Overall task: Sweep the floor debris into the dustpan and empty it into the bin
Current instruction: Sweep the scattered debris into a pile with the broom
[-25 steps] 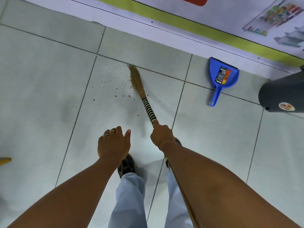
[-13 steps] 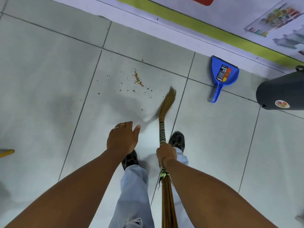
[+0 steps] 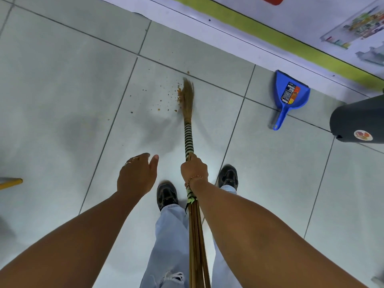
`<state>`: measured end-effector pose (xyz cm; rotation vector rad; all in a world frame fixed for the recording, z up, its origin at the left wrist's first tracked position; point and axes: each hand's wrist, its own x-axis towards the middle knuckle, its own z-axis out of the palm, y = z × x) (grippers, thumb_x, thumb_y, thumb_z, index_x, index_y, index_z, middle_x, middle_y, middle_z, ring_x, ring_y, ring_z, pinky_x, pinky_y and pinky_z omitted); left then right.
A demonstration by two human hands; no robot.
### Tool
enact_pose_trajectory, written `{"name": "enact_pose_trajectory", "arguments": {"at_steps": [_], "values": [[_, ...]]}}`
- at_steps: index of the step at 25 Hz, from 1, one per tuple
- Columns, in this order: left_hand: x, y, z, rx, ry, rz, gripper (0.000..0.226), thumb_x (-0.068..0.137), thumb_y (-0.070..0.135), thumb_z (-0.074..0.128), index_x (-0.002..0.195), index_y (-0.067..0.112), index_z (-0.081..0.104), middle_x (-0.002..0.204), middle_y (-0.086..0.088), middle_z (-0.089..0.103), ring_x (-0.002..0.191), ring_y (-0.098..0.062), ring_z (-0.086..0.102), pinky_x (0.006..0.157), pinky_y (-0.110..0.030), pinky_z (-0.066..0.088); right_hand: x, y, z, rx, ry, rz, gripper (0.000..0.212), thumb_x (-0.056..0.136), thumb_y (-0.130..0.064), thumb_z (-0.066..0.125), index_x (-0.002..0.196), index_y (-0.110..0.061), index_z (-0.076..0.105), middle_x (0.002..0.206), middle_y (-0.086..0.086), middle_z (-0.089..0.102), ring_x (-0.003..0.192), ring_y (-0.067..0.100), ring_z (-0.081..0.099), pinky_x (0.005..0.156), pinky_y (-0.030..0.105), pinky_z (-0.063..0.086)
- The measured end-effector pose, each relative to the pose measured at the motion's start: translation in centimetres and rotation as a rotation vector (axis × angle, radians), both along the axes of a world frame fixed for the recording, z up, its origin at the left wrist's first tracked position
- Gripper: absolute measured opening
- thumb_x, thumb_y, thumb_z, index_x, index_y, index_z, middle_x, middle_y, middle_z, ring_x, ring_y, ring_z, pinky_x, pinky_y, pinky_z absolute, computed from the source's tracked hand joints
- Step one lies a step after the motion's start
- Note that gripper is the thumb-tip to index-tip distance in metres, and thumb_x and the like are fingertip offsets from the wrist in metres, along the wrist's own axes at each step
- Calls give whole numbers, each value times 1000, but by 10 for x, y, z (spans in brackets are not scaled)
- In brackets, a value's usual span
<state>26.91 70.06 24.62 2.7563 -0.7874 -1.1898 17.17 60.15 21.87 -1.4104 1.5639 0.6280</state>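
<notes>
While the right hand (image 3: pixel 194 170) grips the striped-handled straw broom (image 3: pixel 188 132) beside scattered brown crumbs (image 3: pixel 179 94), the left hand (image 3: pixel 136 176) hovers open, empty; blue plastic dustpan (image 3: pixel 289 96) lies well apart

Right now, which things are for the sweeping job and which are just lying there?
For the job: broom in right hand, crumbs, blue dustpan, black bin.
Just there: yellow stick, wall poster; left hand holds nothing.
</notes>
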Motion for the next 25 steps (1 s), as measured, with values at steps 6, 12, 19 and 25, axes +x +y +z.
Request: {"name": "enact_pose_trajectory", "arguments": {"at_steps": [6,12,19,25], "values": [[4,3,12,-179,-142,-72,59,94,45,29,120,0,57,120,-23,65,122,-39,53,102,-47,42,-10,33,23,-237,-91,29,50,95,-25,36,144,-26,26,104,17,65,95,35,61,74,34,42],[10,39,7,-184,-144,89,58,94,43,25,119,2,57,118,-20,66,117,-36,57,101,-46,45,14,60,1,-188,-151,507,50,95,-31,35,144,-29,27,97,16,67,88,35,63,70,36,48],[22,85,-5,-99,-119,149,61,93,42,20,107,1,62,99,-20,71,97,-37,66,86,-45,53,66,77,-29,41,-11,706,35,95,-28,42,122,-13,57,115,11,65,103,30,63,77,32,49],[31,90,-8,-100,-91,162,60,93,42,22,108,0,63,101,-21,72,100,-38,66,89,-46,53,102,45,-39,60,12,243,28,93,-21,44,107,-2,59,98,15,70,88,32,71,80,40,59]]}}
